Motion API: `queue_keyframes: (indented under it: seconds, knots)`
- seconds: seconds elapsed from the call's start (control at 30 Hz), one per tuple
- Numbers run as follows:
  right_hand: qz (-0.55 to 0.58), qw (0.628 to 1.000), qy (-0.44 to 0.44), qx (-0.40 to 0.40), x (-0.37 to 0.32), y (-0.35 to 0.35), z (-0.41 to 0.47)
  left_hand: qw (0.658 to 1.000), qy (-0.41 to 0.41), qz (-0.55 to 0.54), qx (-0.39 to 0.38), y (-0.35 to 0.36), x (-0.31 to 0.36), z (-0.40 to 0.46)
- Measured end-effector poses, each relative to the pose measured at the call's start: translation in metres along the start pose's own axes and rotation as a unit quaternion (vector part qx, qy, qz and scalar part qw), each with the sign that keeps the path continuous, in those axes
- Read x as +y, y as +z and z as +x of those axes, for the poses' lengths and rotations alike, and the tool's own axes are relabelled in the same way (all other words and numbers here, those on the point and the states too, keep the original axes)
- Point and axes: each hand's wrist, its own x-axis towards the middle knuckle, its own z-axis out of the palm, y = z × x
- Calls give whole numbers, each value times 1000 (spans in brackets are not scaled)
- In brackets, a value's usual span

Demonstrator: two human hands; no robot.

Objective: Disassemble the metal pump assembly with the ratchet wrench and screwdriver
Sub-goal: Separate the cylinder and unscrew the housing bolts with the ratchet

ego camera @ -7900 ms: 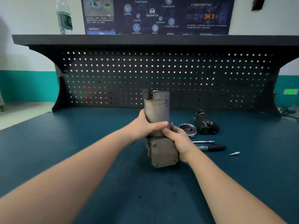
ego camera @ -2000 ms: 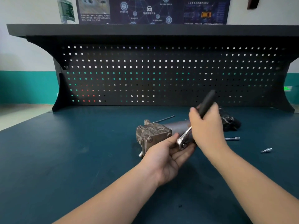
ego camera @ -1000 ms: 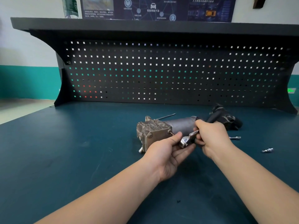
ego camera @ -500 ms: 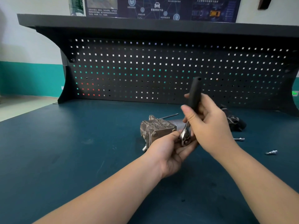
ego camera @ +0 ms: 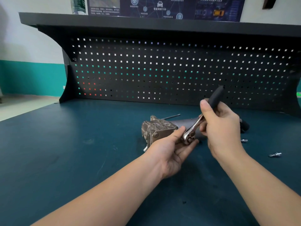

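Swinging the ratchet wrench (ego camera: 197, 123) back up, we have raised its black handle from the low position of a second ago to a steep tilt toward the pegboard (ego camera: 162, 70), which we judge to be one more stroke in loosening a fastener on the near side of the pump body. The right hand (ego camera: 219, 128) has its fingers and thumb curled around the handle. The left hand (ego camera: 172, 149) lies palm-up beneath the chrome ratchet head, thumb and fingers pinching it to keep the socket seated. The metal pump assembly (ego camera: 159, 129) lies on its side on the blue bench mat (ego camera: 81, 152), square end block to the left, touching the left thumb. Repeated strokes suggest the fastener is turning but not yet free. A loose bolt (ego camera: 275, 154) and a small socket (ego camera: 244, 140) lie to the right.
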Motion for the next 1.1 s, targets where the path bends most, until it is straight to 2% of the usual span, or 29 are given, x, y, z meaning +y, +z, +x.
queue_keyframes:
  seconds: [0.13, 0.27, 0.33, 0.43, 0.5, 0.63, 0.77, 0.87, 0.9, 0.93, 1.0, 1.03, 1.1]
  knots:
    - [-40, 998, -43, -36, -3, -5, 3, 1000, -7, 13, 4, 0, 2, 0]
    - [-25, 987, -105, -119, -14, 1, 1, 1000, -8, 12, -7, 0, 3, 0]
    - [-38, 969, -150, -192, -20, 9, -2, 1000, 0, 11, -16, 1, 2, 0]
    - [-157, 919, -226, -283, -25, 21, -13, 999, 20, 33, -28, 0, 1, 1]
    - [-219, 894, -277, -276, -24, 22, -16, 998, 17, 43, -30, -1, 1, 0]
    - [-233, 899, -320, -188, -16, 14, -16, 998, -5, 60, -29, -3, 1, -1]
    - [-162, 955, -224, -105, -6, 11, -14, 999, -5, 49, -18, 0, 1, -1]
    - [-77, 996, -48, 11, 2, 9, -3, 1000, -4, 19, -20, 3, 1, 0]
    - [-18, 997, 47, 54, 6, 8, 2, 1000, -7, 11, -25, 4, 2, 0]
    - [54, 983, 148, 90, 8, 6, 5, 1000, -11, 9, -28, 4, 2, 1]
    - [148, 938, 288, 123, 13, 4, 6, 999, -16, 14, -28, 3, 1, 2]
    - [162, 928, 315, 119, 15, 4, 6, 999, -17, 17, -27, 3, 0, 2]
    - [152, 944, 274, 107, 14, 3, 7, 999, -18, 28, -19, 3, -2, 2]
